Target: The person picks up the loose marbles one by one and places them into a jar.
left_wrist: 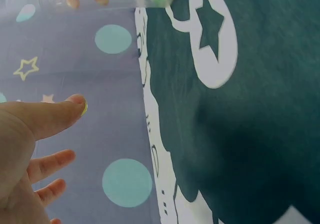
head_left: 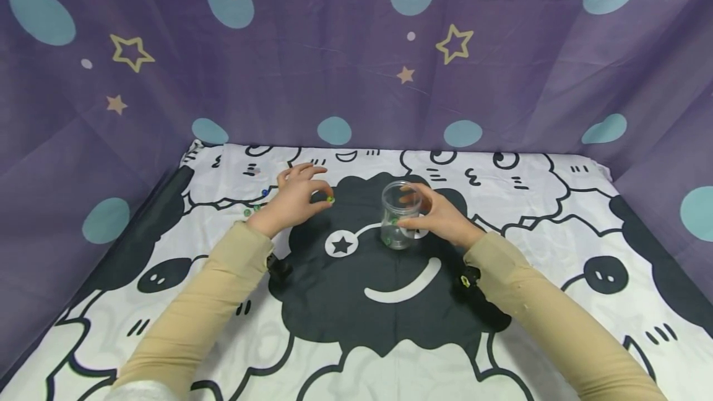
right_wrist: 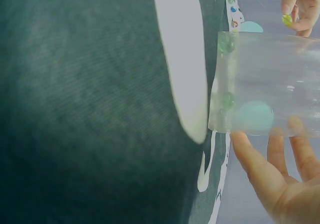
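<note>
Before a purple curtain (head_left: 345, 85) patterned with stars, over a cartoon-printed cloth (head_left: 328, 283): apparently filling a clear jar (right_wrist: 272, 76), one piece at a time. Pinching a yellow marble (right_wrist: 287, 19) between thumb and forefinger of the left hand (head_left: 295, 197), with other fingers spread, short of the jar; gripping the jar between thumb and fingers of the right hand (head_left: 440, 215). Called for next, probably: carrying the marble rightward over the rim and releasing. Holding the jar upright or nearly so, mouth up, long axis close to vertical, above the cloth's dark patch, with two green marbles (right_wrist: 227, 99) low inside; impossible to tell whether resting or lifted.
</note>
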The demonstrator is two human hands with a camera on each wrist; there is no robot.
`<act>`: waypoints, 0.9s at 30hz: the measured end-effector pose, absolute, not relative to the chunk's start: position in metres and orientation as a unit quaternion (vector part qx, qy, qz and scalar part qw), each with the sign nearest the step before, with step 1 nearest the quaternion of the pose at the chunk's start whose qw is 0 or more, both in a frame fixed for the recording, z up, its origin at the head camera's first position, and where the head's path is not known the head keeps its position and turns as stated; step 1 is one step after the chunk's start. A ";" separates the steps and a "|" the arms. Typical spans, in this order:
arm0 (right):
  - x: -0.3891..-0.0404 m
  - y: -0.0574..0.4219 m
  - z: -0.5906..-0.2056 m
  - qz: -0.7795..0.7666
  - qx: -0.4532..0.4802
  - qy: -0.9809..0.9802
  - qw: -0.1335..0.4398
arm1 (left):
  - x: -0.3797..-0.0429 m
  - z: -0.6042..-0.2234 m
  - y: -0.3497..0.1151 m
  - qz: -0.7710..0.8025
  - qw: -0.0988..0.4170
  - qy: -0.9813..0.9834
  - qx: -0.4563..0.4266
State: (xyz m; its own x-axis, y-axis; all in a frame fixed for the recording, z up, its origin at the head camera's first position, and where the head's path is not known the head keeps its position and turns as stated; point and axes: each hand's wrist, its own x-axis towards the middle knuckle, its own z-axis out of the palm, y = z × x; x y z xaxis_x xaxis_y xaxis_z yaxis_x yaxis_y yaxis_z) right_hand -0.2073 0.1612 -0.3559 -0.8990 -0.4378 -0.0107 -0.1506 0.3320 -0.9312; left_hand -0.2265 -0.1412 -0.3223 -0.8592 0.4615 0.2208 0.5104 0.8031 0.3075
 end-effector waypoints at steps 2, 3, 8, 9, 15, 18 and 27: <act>-0.207 0.161 -0.356 -0.548 -0.182 0.806 0.132 | -0.225 -0.321 -0.139 -0.181 0.068 -0.946 -0.258; -0.207 0.161 -0.356 -0.548 -0.182 0.806 0.132 | -0.225 -0.321 -0.138 -0.180 0.068 -0.946 -0.260; -0.207 0.161 -0.356 -0.548 -0.183 0.806 0.130 | -0.225 -0.320 -0.134 -0.177 0.077 -0.944 -0.267; -0.207 0.161 -0.356 -0.548 -0.183 0.806 0.130 | -0.224 -0.320 -0.133 -0.178 0.078 -0.944 -0.268; -0.208 0.162 -0.356 -0.548 -0.182 0.806 0.130 | -0.224 -0.320 -0.130 -0.179 0.077 -0.942 -0.273; -0.208 0.162 -0.356 -0.549 -0.182 0.806 0.126 | -0.225 -0.319 -0.127 -0.183 0.077 -0.940 -0.279; -0.208 0.162 -0.357 -0.538 -0.181 0.813 0.126 | -0.222 -0.309 -0.116 -0.196 0.077 -0.933 -0.293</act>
